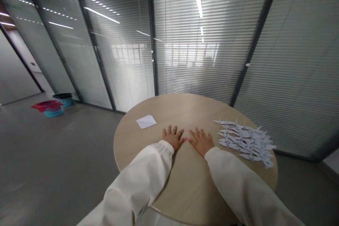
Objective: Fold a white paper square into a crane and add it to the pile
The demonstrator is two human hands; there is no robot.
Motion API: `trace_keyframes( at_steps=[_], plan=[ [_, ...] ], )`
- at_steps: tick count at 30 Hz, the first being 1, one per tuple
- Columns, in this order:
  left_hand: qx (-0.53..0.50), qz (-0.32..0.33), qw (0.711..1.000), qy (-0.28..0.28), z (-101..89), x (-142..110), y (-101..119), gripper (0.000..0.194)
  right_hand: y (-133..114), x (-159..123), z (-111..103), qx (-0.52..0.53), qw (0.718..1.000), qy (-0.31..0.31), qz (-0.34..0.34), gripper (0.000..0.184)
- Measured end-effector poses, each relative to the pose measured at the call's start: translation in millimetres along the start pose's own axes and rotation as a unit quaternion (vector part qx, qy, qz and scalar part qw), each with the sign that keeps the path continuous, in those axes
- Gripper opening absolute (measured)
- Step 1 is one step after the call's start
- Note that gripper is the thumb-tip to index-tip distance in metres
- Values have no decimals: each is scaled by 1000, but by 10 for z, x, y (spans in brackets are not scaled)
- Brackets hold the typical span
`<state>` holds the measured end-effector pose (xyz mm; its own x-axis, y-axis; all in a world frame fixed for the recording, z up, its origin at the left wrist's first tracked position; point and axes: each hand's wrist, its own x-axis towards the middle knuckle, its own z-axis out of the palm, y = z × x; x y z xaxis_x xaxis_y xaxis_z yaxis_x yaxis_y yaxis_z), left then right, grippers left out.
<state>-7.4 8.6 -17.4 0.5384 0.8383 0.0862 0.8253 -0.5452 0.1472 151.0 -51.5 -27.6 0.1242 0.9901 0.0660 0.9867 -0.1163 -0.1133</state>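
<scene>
Both of my hands lie flat on a round wooden table, palms down and fingers spread, with the thumbs close to each other near the middle. My left hand (173,137) holds nothing; beyond it to the left lies a small stack or sheet of white paper (146,122). My right hand (201,141) is likewise without anything in it. To its right, folded white paper cranes (242,137) are laid out in several close rows, overlapping each other. Neither hand touches the paper or the cranes.
The table (182,107) has a rounded edge and stands near a glass partition (190,74) with blinds behind it. On the grey floor at the left are two blue bins, one with a red liner (47,106) and one with a black liner (63,96).
</scene>
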Motion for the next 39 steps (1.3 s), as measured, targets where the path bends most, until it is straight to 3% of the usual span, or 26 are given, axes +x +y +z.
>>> trace_keyframes(
  at_steps=[39],
  plan=[
    [35,4,999,-18,-12,17,6,63,30,17,18,2,1000,-4,1,59]
  ],
)
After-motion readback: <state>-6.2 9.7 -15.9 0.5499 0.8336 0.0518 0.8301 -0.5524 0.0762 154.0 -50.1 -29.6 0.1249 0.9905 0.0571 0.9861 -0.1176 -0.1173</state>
